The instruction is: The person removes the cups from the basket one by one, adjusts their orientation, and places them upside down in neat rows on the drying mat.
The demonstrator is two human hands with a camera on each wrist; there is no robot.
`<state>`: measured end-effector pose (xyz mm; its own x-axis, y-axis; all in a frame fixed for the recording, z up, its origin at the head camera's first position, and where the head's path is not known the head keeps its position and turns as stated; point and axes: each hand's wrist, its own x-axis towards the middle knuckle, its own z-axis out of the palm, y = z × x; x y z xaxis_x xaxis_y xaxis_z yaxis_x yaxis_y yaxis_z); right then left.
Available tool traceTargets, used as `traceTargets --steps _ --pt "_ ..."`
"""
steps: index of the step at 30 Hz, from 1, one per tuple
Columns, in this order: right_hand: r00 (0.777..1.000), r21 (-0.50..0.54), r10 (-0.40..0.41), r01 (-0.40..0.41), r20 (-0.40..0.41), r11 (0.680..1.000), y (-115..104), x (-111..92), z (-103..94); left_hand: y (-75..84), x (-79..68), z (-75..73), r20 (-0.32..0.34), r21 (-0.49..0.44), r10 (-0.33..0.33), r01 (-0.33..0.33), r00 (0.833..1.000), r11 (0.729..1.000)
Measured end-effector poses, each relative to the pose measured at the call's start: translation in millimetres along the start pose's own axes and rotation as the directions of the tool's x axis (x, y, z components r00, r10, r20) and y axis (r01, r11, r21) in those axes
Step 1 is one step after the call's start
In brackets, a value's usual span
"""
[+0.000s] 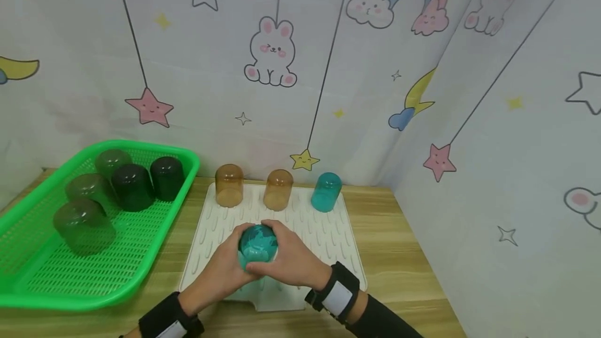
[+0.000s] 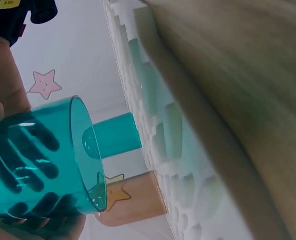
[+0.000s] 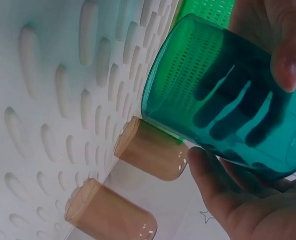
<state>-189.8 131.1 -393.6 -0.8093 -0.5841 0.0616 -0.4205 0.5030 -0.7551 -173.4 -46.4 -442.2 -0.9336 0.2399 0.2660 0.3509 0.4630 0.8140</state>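
Note:
Both hands hold a clear teal cup (image 1: 257, 246) between them over the white ridged draining board (image 1: 291, 223). The left hand (image 1: 228, 258) grips its left side and the right hand (image 1: 296, 260) its right side, with a thumb across the near face. In the right wrist view the teal cup (image 3: 227, 100) has its open rim toward the board, fingers showing through the wall. The left wrist view shows a gap between the rim and the board. Along the board's back edge stand two amber cups, one on the left (image 1: 229, 186) and one in the middle (image 1: 278, 190), and another teal cup (image 1: 326, 192), all upside down.
A green perforated basket (image 1: 136, 270) sits to the left on the wooden table (image 1: 399, 254). It holds several dark and smoky grey cups (image 1: 133, 188). A white curtain (image 1: 211, 67) printed with stars and rabbits hangs behind and to the right.

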Motion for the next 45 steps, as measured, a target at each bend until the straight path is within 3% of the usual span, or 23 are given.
traceTargets --steps 7,11,15,21,25,32,38,45 --pt "0.999 -0.033 0.036 -0.037 -0.041 0.999 14.1 -4.4 -6.2 -6.5 17.3 -15.7 -0.052 -0.014 -0.14 0.139 0.989 0.99" --pt "0.994 -0.068 0.093 -0.097 -0.052 0.993 23.5 -9.9 -12.5 -18.1 31.5 -25.7 -0.121 -0.007 -0.134 0.134 0.984 0.991" --pt "0.991 -0.166 0.11 -0.121 -0.078 0.979 35.1 -15.1 -16.6 -30.8 40.2 -33.9 -0.153 -0.019 -0.148 0.146 0.977 0.989" --pt "0.992 -0.403 0.109 -0.124 -0.061 0.907 46.9 -20.8 -25.8 -38.3 49.5 -38.8 -0.127 -0.024 -0.245 0.244 0.961 0.97" --pt "0.992 -0.486 0.123 -0.123 -0.031 0.865 51.9 -24.6 -30.5 -41.1 56.1 -37.6 -0.129 -0.032 -0.289 0.287 0.949 0.957" --pt "0.989 -0.514 0.149 -0.13 -0.004 0.848 56.9 -29.4 -36.9 -48.0 68.1 -37.7 -0.188 -0.059 -0.334 0.329 0.924 0.943" --pt "0.974 -0.5 0.228 -0.2 -0.007 0.842 70.2 -38.5 -47.4 -53.9 67.6 -38.2 -0.172 -0.131 -0.397 0.379 0.902 0.916" --pt "0.957 -0.416 0.278 -0.289 -0.088 0.862 92.6 -51.2 -52.8 -59.6 65.8 -38.5 -0.177 -0.125 -0.389 0.371 0.904 0.92"
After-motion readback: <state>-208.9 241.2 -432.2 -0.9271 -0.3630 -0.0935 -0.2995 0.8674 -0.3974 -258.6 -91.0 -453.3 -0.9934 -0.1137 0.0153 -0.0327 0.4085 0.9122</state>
